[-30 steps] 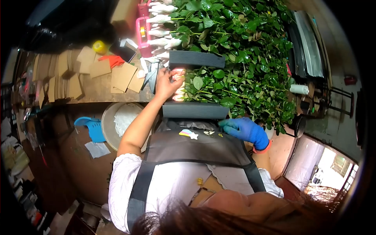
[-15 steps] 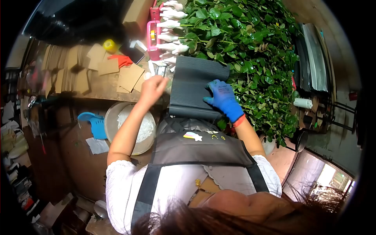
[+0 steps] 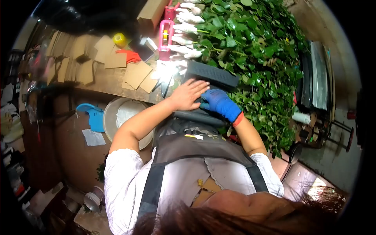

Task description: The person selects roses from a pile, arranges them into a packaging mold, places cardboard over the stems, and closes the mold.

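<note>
A black ribbed rubber mat point(image 3: 219, 75) lies at the table's front edge, its far part standing up as a thick fold. My left hand point(image 3: 188, 96), bare, rests on the mat with its fingers straight. Touching it from the right is my right hand point(image 3: 220, 105), in a blue glove with a red cuff. The gloved fingers curl together on the mat's near part; the left hand partly hides their tips. To the right and beyond lies a big heap of leafy green stems point(image 3: 250, 58), with white netted flower heads point(image 3: 188, 28) at its left side.
A pink tape dispenser point(image 3: 166, 37), a yellow tape roll point(image 3: 119, 39) and scissors point(image 3: 166, 84) lie left of the flowers. Cardboard pieces point(image 3: 138, 75) cover the table's left part. Below stand a round bin point(image 3: 111, 117) and a blue plastic scoop point(image 3: 96, 119).
My left hand has moved right from the table edge onto the mat, beside the glove. The mat, open and wavy before, is now folded up at its far part. The view has shifted slightly.
</note>
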`<state>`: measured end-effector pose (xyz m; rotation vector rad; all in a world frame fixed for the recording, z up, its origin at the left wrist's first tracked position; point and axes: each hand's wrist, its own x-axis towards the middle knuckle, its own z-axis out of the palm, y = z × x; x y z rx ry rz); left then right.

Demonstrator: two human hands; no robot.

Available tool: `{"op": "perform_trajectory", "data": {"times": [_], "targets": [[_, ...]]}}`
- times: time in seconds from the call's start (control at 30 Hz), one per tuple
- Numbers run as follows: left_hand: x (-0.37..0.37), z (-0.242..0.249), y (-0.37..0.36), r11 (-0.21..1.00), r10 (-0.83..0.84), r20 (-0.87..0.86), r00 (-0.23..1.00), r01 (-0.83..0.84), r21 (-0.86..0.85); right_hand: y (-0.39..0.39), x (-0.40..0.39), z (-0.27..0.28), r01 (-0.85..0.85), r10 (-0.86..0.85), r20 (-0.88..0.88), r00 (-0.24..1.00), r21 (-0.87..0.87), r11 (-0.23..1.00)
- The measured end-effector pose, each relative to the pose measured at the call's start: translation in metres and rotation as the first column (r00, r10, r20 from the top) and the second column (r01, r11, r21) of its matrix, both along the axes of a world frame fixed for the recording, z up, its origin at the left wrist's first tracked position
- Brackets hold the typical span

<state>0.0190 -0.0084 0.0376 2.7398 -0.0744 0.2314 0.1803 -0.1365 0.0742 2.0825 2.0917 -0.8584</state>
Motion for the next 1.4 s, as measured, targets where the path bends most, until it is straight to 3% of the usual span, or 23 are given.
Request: {"op": "perform_trajectory", "data": {"times": [0.03, 0.13, 0.2, 0.27, 0.33, 0.43, 0.5, 0.6, 0.83, 0.93, 1.0, 1.07, 1.13, 1.2, 1.23, 1.27, 1.3, 1.4], "targets": [[0.001, -0.006, 0.004, 1.0, -0.005, 0.006, 1.0, 0.005, 0.016, 0.008, -0.002, 0.01, -0.042, 0.052, -0.036, 0.998, 0.231, 0.972], [0.003, -0.051, 0.0, 0.998, -0.052, 0.008, 0.999, 0.052, 0.034, 0.052, -0.045, 0.039, -0.049, 0.182, -0.199, 0.963, 0.535, 0.843], [0.014, -0.054, -0.006, 0.976, 0.038, 0.188, 0.982, 0.004, -0.216, 0.089, -0.089, 0.01, -0.002, 0.181, -0.149, 0.972, 0.766, 0.643], [0.005, -0.029, -0.004, 1.0, 0.028, 0.112, 0.993, -0.028, -0.004, 0.151, -0.11, -0.007, -0.189, 0.347, -0.075, 0.935, 0.722, 0.666], [0.003, -0.029, -0.001, 1.0, 0.002, 0.117, 0.993, -0.001, -0.011, 0.205, -0.132, -0.045, -0.405, 0.356, 0.213, 0.91, 0.646, 0.647], [0.006, -0.04, -0.001, 1.0, -0.01, 0.147, 0.989, 0.013, -0.019, 0.242, -0.149, -0.092, -0.378, 0.257, 0.278, 0.925, 0.734, 0.564], [0.01, -0.046, -0.003, 0.999, 0.004, 0.179, 0.984, -0.012, 0.044, 0.242, -0.15, -0.108, -0.413, 0.292, 0.292, 0.911, 0.675, 0.611], [0.006, -0.046, 0.0, 0.996, -0.021, 0.178, 0.984, 0.037, -0.086, 0.232, -0.145, -0.111, -0.489, 0.37, 0.319, 0.872, 0.584, 0.648], [0.007, -0.043, -0.002, 1.0, -0.01, 0.218, 0.976, 0.008, 0.008, 0.211, -0.137, -0.106, -0.498, 0.361, 0.355, 0.863, 0.467, 0.731], [0.007, -0.041, -0.001, 1.0, -0.016, 0.193, 0.981, 0.016, 0.002, 0.196, -0.123, -0.065, -0.281, 0.133, 0.271, 0.953, 0.637, 0.718], [0.009, -0.043, -0.004, 1.0, -0.004, 0.158, 0.987, 0.006, -0.011, 0.158, -0.103, 0.003, -0.045, 0.034, 0.029, 0.999, 0.702, 0.711], [0.009, -0.052, -0.01, 0.988, 0.021, 0.22, 0.975, 0.014, -0.154, 0.108, -0.085, 0.033, 0.195, 0.015, -0.237, 0.971, 0.833, 0.518], [0.002, -0.045, -0.01, 0.992, -0.019, 0.024, 1.0, 0.022, -0.122, 0.051, -0.065, 0.044, 0.434, -0.13, -0.456, 0.881, 0.666, 0.607], [0.005, -0.02, -0.001, 0.976, 0.014, 0.117, 0.993, 0.012, -0.217, 0.0, -0.044, 0.032, 0.635, -0.42, -0.61, 0.672, 0.183, 0.75], [0.007, 0.002, -0.005, 0.991, 0.042, 0.045, 0.998, -0.036, -0.13, -0.015, -0.035, 0.023, 0.671, -0.52, -0.56, 0.645, 0.089, 0.736], [0.006, -0.03, -0.006, 0.986, 0.036, 0.209, 0.977, -0.001, -0.165, -0.027, -0.028, 0.013, 0.706, -0.611, -0.505, 0.609, -0.005, 0.708], [0.005, -0.023, -0.003, 0.989, -0.006, 0.168, 0.986, 0.031, -0.147, -0.033, -0.025, 0.011, 0.738, -0.693, -0.443, 0.57, -0.096, 0.668], [0.002, -0.013, 0.006, 0.99, -0.074, 0.154, 0.985, 0.092, -0.109, -0.033, -0.02, 0.004, 0.742, -0.729, -0.351, 0.588, -0.126, 0.659]]}}
